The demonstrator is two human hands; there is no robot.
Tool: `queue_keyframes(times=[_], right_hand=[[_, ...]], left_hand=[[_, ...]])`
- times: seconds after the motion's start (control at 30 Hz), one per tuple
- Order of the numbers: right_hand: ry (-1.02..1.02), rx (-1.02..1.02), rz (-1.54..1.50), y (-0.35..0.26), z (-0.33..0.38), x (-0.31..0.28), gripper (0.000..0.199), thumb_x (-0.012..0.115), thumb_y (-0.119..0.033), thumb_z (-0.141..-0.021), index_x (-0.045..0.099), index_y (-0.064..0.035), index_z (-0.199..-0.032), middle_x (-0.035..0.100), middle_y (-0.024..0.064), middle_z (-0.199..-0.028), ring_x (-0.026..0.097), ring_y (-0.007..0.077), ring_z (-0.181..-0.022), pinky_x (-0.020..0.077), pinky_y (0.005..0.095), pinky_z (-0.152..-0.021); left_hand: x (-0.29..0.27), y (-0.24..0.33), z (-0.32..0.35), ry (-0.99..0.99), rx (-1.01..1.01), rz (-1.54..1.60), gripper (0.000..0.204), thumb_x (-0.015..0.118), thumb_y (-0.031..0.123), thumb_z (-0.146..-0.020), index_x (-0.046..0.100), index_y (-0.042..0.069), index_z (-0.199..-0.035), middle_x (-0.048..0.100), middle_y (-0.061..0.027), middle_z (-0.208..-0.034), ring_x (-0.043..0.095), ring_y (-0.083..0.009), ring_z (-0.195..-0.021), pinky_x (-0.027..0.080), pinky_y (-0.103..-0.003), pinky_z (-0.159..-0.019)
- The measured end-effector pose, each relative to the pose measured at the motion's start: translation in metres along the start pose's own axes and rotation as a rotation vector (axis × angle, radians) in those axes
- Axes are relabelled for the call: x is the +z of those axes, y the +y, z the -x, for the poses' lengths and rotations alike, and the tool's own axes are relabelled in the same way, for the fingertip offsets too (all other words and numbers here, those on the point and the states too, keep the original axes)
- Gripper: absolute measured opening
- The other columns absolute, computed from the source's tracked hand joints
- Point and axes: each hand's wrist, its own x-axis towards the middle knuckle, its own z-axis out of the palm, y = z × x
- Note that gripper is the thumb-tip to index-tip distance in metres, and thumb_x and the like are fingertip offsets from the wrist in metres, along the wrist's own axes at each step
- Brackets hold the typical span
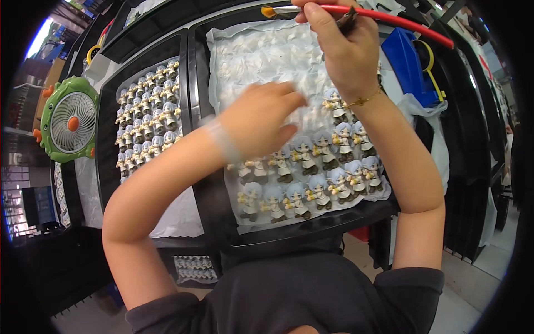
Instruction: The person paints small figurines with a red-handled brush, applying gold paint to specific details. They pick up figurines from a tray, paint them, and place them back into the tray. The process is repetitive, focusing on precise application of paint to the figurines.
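My right hand (350,50), at the far right of a black tray (311,229), grips a paintbrush (406,22) with a red handle and orange bristles pointing left. Something dark shows by its palm, too hidden to name. Over the middle of the tray is my left hand (264,119), blurred by motion, thumb and fingers apart, with nothing visible in it. Rows of small figurines (320,189) with pale blue-grey hair stand in the tray's near part and along its right side. Crumpled translucent white sheeting (267,53) covers the far part.
A second black tray (105,161) on the left holds rows of similar figurines (146,119) on white sheeting. Beyond it stands a green fan (72,119) with orange parts. A blue tape dispenser (403,64) sits at the right, beside plastic wrapping (420,108). More figurines (194,268) show below.
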Motion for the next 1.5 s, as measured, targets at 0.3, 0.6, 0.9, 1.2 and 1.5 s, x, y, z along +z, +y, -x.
queue_keyframes(times=[0.3,0.6,0.9,1.2,1.5], right_hand=[[-0.09,-0.178,0.084,0.013,0.004,0.004,0.013,0.054,-0.011,-0.082,0.061,-0.0006,-0.086,0.059,0.0033,-0.078,0.055,0.0072,-0.072,0.0415,0.0195,-0.064],[-0.161,-0.078,0.056,0.0,0.017,0.012,0.013,0.049,-0.007,-0.083,0.059,0.0001,-0.088,0.057,0.0032,-0.083,0.052,0.0075,-0.076,0.0397,0.0202,-0.068],[-0.21,0.034,0.073,0.006,0.022,0.019,0.011,0.051,-0.007,-0.083,0.059,-0.0019,-0.087,0.054,-0.0011,-0.077,0.044,0.0016,-0.063,0.0326,0.0153,-0.054],[-0.263,0.04,0.099,0.008,0.024,0.02,0.013,0.05,-0.009,-0.084,0.058,0.0002,-0.089,0.057,0.0025,-0.084,0.052,0.0074,-0.076,0.0397,0.0198,-0.07],[-0.301,0.038,0.129,0.009,0.025,0.021,0.014,0.05,-0.009,-0.084,0.058,0.0008,-0.089,0.057,0.0033,-0.083,0.052,0.0083,-0.076,0.0398,0.021,-0.072]], left_hand=[[0.054,-0.032,-0.075,0.149,0.042,0.197,0.03,0.048,0.016,-0.084,0.048,0.006,-0.112,0.056,-0.013,-0.1,0.055,-0.0252,-0.093,0.042,-0.036,-0.081],[-0.039,-0.006,0.071,0.211,-0.519,1.367,0.057,0.05,0.029,-0.083,0.031,0.001,-0.128,0.05,-0.0161,-0.113,0.054,-0.0177,-0.088,0.043,-0.027,-0.076],[-0.036,0.016,0.127,0.33,-0.194,1.386,0.075,0.057,-0.011,-0.054,0.027,0.021,-0.114,0.037,-0.0182,-0.12,0.043,-0.0283,-0.115,0.028,-0.044,-0.099],[-0.029,0.01,0.131,0.333,0.074,0.947,0.069,0.058,-0.01,-0.064,0.018,0.016,-0.114,0.038,-0.0235,-0.119,0.038,-0.0377,-0.118,0.028,-0.05,-0.099],[-0.031,0.013,0.129,0.342,0.127,0.631,0.065,0.055,-0.016,-0.062,0.023,0.011,-0.112,0.04,-0.0259,-0.119,0.044,-0.0372,-0.114,0.036,-0.044,-0.093]])
